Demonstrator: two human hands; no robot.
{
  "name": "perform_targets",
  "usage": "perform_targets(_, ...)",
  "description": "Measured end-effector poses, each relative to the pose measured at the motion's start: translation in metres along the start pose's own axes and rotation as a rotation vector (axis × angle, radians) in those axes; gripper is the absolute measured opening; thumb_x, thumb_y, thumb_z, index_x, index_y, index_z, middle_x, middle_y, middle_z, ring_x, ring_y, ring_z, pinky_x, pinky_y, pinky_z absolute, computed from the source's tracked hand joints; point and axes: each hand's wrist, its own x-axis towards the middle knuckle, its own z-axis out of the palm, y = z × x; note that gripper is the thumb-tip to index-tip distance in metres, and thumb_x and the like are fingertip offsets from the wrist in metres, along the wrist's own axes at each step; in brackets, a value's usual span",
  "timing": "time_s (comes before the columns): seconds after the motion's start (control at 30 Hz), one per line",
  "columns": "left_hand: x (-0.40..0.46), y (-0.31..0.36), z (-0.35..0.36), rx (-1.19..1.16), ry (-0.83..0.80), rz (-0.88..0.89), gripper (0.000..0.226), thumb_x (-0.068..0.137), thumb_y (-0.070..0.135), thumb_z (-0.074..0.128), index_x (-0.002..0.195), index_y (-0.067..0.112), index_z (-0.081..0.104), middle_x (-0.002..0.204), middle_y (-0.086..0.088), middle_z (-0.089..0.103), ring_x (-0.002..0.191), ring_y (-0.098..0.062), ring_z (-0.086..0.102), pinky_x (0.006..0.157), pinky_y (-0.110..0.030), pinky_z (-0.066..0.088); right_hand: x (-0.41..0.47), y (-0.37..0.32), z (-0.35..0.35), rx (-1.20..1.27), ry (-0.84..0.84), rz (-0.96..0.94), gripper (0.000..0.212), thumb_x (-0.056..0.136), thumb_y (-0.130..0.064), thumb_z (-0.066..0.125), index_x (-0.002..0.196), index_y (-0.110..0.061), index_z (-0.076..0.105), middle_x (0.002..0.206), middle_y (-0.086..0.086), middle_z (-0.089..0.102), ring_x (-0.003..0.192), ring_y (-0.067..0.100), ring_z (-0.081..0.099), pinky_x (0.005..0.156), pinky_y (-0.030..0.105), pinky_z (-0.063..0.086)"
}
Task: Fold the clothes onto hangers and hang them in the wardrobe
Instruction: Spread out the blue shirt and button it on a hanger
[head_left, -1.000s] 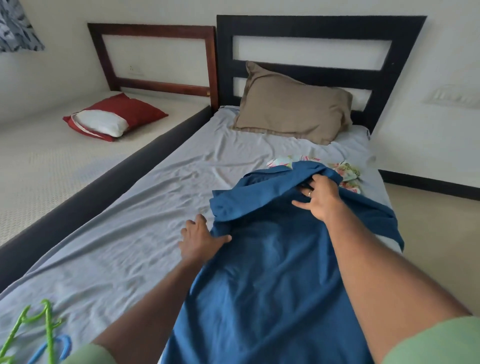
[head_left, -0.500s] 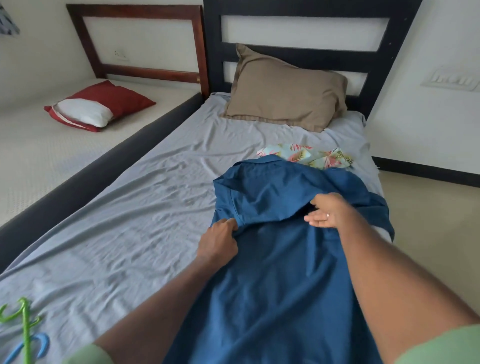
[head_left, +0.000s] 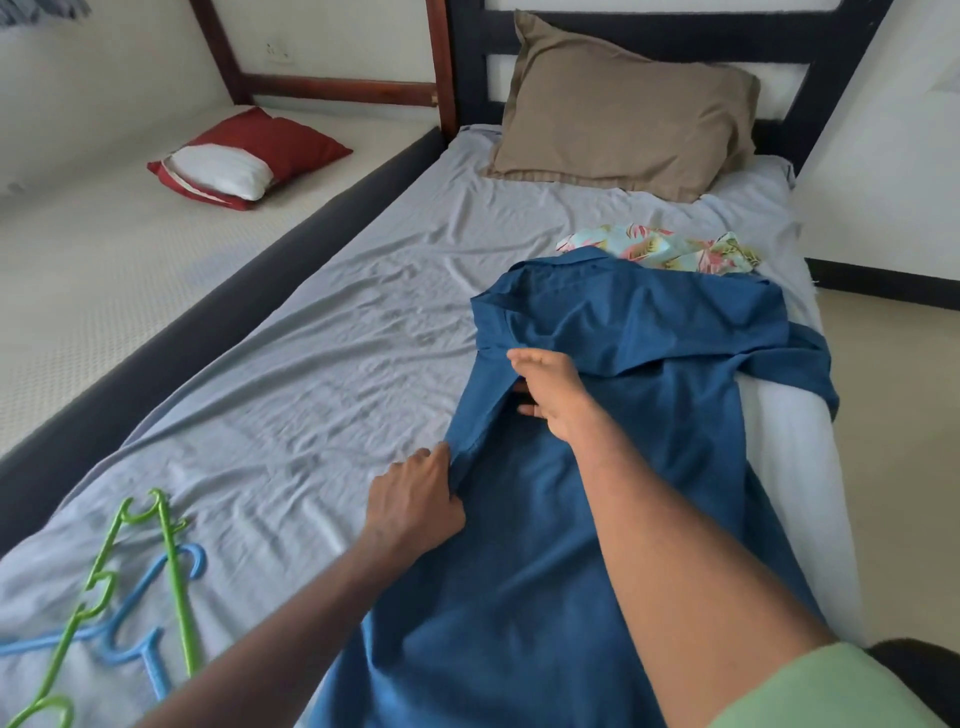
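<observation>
while the blue shirt (head_left: 613, 483) lies lengthwise on the bed (head_left: 322, 374), collar toward the headboard and hem toward the person, both hands work its left edge. the left hand (head_left: 413, 506) pinches that edge low down; the right hand (head_left: 553, 395) reaches across and grips the folded-over top part further up (its fingers are partly tucked under the cloth). the green hanger (head_left: 150, 566) and blue hanger (head_left: 124, 634) lie well apart to the left, nearer the left hand, which seems better placed to fetch one.
</observation>
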Motion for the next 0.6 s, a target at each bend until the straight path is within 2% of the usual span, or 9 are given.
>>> perform_targets(0.07,-0.026,-0.011,-0.004,-0.021,-0.063,-0.05,0.026,0.076,0.021,0.054,0.1,0.02,0.045,0.088,0.001,0.056,0.077,-0.027,0.055,0.061,-0.036,0.039,-0.006,0.005,0.0,0.057,-0.09,0.051,0.035,0.098,-0.021,0.063,0.129,-0.037,0.062,0.129,0.001,0.061,0.112,0.025,0.063,0.076,0.039,0.057)
perform_targets(0.17,-0.058,-0.02,-0.008,-0.08,-0.169,-0.06,0.029,0.074,0.017,0.053,0.102,0.023,0.047,0.09,0.0,0.057,0.078,-0.026,0.057,0.061,-0.037,0.047,-0.018,0.021,0.014,-0.024,-0.18,0.071,0.047,0.092,-0.02,0.073,0.132,-0.041,0.06,0.134,0.002,0.053,0.118,0.025,0.059,0.081,0.042,0.059)
perform_targets(0.27,-0.07,-0.017,-0.01,-0.25,-0.228,-0.008,0.037,0.073,0.012,0.053,0.108,0.025,0.05,0.101,0.0,0.062,0.089,-0.026,0.058,0.066,-0.034,0.045,-0.033,0.037,0.032,-0.095,-0.137,-0.004,0.059,0.086,-0.018,0.08,0.138,-0.032,0.058,0.142,0.001,0.05,0.123,0.019,0.054,0.094,0.041,0.055)
perform_targets(0.33,-0.073,-0.011,-0.012,-0.34,-0.221,0.02,0.038,0.074,0.01,0.057,0.109,0.025,0.05,0.093,0.001,0.062,0.089,-0.023,0.057,0.062,-0.029,0.041,-0.042,0.045,0.037,-0.11,-0.085,-0.058,0.069,0.083,-0.013,0.082,0.144,-0.024,0.053,0.143,-0.004,0.047,0.122,0.012,0.048,0.103,0.034,0.047)
perform_targets(0.4,-0.079,-0.009,-0.014,-0.336,-0.205,0.025,0.034,0.077,0.016,0.063,0.106,0.025,0.049,0.08,0.004,0.057,0.084,-0.022,0.056,0.058,-0.027,0.037,-0.049,0.049,0.036,-0.102,-0.024,-0.077,0.076,0.081,-0.005,0.082,0.148,-0.022,0.049,0.138,-0.006,0.045,0.119,0.012,0.048,0.102,0.03,0.045)
perform_targets(0.5,-0.098,-0.019,-0.014,-0.124,-0.235,0.007,0.03,0.074,0.023,0.064,0.102,0.024,0.052,0.087,0.002,0.056,0.083,-0.026,0.058,0.06,-0.033,0.041,-0.055,0.045,0.028,-0.124,0.023,-0.074,0.091,0.074,0.002,0.083,0.15,-0.028,0.044,0.143,0.0,0.048,0.121,0.023,0.058,0.101,0.044,0.054)
perform_targets(0.53,-0.104,-0.023,-0.015,-0.117,-0.254,0.013,0.027,0.073,0.021,0.063,0.099,0.022,0.054,0.087,0.002,0.057,0.082,-0.026,0.058,0.059,-0.035,0.043,-0.055,0.042,0.025,-0.129,0.026,-0.067,0.096,0.072,0.004,0.084,0.151,-0.029,0.042,0.144,0.003,0.048,0.122,0.025,0.058,0.099,0.049,0.056)
perform_targets(0.6,-0.115,-0.02,-0.024,-0.26,-0.263,0.057,0.023,0.074,0.017,0.065,0.095,0.016,0.058,0.084,0.001,0.061,0.079,-0.023,0.06,0.063,-0.04,0.051,-0.055,0.036,0.018,-0.152,0.033,-0.077,0.1,0.072,0.007,0.082,0.154,-0.029,0.039,0.147,0.003,0.046,0.124,0.024,0.057,0.098,0.049,0.056)
